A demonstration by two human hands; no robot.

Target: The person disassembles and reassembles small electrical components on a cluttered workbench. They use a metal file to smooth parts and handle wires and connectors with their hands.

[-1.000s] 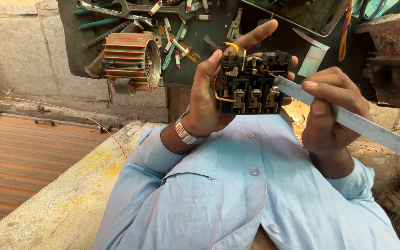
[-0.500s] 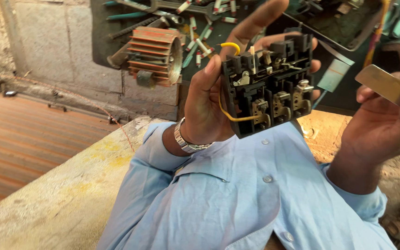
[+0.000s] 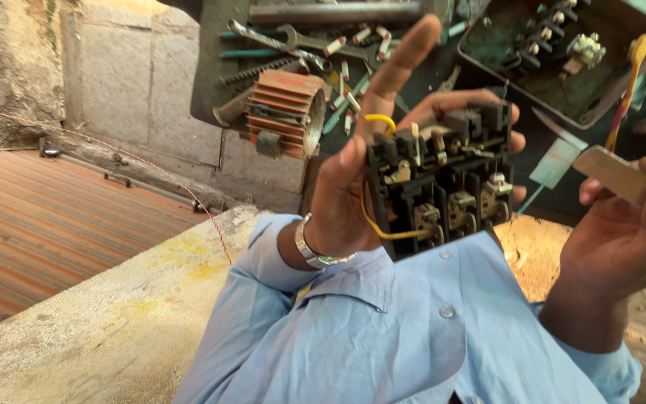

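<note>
The left hand [image 3: 353, 202] grips the opened switch block [image 3: 443, 187], terminals bared, while the right hand [image 3: 626, 224] clasps a metal strip [image 3: 611, 172], unfitted.

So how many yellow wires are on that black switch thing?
2. One yellow wire loop sits on top of the black switch block, and one yellow wire curves along its lower left edge by the left hand. More could be hidden behind.

No packages, labels, signs or screens anywhere in view.
</note>
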